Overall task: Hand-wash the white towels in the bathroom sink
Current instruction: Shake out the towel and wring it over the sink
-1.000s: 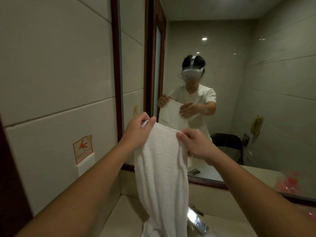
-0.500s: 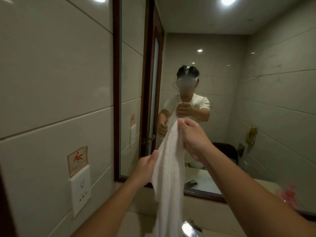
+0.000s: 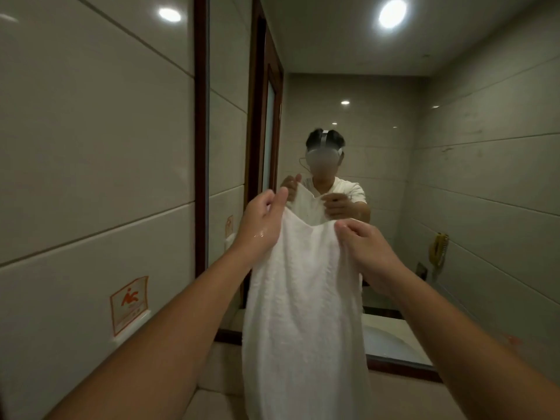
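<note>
A white towel (image 3: 303,304) hangs spread in front of me, raised at chest height before the mirror. My left hand (image 3: 263,223) pinches its upper left corner; the skin looks wet. My right hand (image 3: 366,247) grips the upper right corner. The towel's lower end runs out of the bottom of the view. The sink itself is hidden below the towel and out of frame.
A wood-framed mirror (image 3: 394,177) fills the wall ahead and reflects me and the room. A tiled wall (image 3: 91,147) on the left carries an orange warning sticker (image 3: 128,301) above a white socket. The beige counter (image 3: 209,401) edge shows at the bottom.
My left hand has risen from lower on the towel to its top edge. Both hands have moved apart, spreading the bunched towel out wide. The view has tilted upward.
</note>
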A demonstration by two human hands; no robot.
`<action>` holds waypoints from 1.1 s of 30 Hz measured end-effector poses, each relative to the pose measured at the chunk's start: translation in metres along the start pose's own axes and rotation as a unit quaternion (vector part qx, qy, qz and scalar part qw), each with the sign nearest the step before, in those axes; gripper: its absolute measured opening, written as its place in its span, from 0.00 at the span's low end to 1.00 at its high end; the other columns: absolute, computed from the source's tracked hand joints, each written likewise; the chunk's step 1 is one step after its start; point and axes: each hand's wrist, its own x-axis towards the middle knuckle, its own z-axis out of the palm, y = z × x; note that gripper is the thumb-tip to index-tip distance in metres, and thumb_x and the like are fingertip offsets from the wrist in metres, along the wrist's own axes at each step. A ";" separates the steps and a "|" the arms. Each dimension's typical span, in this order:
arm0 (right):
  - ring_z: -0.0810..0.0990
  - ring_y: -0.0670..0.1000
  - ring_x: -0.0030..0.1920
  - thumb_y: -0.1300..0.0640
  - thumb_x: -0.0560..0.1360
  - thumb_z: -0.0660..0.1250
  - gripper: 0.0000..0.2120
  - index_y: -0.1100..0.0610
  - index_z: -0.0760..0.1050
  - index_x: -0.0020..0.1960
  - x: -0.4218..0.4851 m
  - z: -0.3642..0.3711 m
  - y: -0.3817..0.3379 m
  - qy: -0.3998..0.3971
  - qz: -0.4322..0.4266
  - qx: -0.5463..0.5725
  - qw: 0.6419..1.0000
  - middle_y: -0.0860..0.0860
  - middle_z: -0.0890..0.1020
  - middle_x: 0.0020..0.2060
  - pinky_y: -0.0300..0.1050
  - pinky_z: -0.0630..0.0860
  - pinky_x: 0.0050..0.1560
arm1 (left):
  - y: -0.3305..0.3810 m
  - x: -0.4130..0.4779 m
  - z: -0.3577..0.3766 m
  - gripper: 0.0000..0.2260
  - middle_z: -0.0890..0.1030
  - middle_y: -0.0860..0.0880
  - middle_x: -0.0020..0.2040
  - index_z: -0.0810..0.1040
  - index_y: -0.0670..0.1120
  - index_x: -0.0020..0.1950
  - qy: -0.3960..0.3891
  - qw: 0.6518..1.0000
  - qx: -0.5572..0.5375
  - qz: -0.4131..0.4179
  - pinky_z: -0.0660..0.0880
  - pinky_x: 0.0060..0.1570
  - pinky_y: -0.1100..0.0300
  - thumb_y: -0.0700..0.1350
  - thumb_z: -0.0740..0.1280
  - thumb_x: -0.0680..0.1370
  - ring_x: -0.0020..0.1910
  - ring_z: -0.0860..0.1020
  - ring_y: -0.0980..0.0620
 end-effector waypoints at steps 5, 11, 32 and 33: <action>0.87 0.58 0.52 0.49 0.87 0.63 0.18 0.61 0.85 0.59 -0.010 0.034 -0.032 -0.076 0.064 0.203 0.974 0.61 0.87 0.54 0.56 0.81 0.61 | 0.044 0.007 0.025 0.16 0.75 0.54 0.36 0.75 0.52 0.43 -0.038 0.993 -0.110 -0.023 0.72 0.40 0.62 0.55 0.57 0.87 0.34 0.74 0.61; 0.89 0.54 0.44 0.47 0.87 0.61 0.20 0.61 0.85 0.58 -0.020 0.045 -0.032 -0.064 0.097 0.234 0.965 0.58 0.89 0.46 0.48 0.83 0.46 | 0.020 0.007 0.029 0.31 0.85 0.49 0.50 0.80 0.43 0.66 -0.057 0.985 -0.103 -0.128 0.78 0.52 0.58 0.65 0.51 0.85 0.51 0.83 0.52; 0.84 0.47 0.61 0.35 0.80 0.66 0.18 0.42 0.78 0.65 -0.069 0.065 0.063 -0.163 0.081 0.166 0.969 0.45 0.86 0.58 0.55 0.79 0.68 | -0.018 -0.003 0.058 0.34 0.84 0.42 0.57 0.77 0.49 0.68 -0.044 0.923 -0.211 -0.318 0.83 0.55 0.44 0.71 0.71 0.72 0.53 0.85 0.41; 0.86 0.48 0.57 0.41 0.81 0.69 0.14 0.44 0.79 0.64 -0.066 0.067 0.066 -0.134 0.066 0.160 0.976 0.46 0.87 0.55 0.57 0.80 0.66 | -0.019 0.003 0.058 0.35 0.84 0.41 0.57 0.75 0.48 0.69 -0.057 0.914 -0.225 -0.333 0.83 0.54 0.44 0.70 0.72 0.72 0.53 0.85 0.40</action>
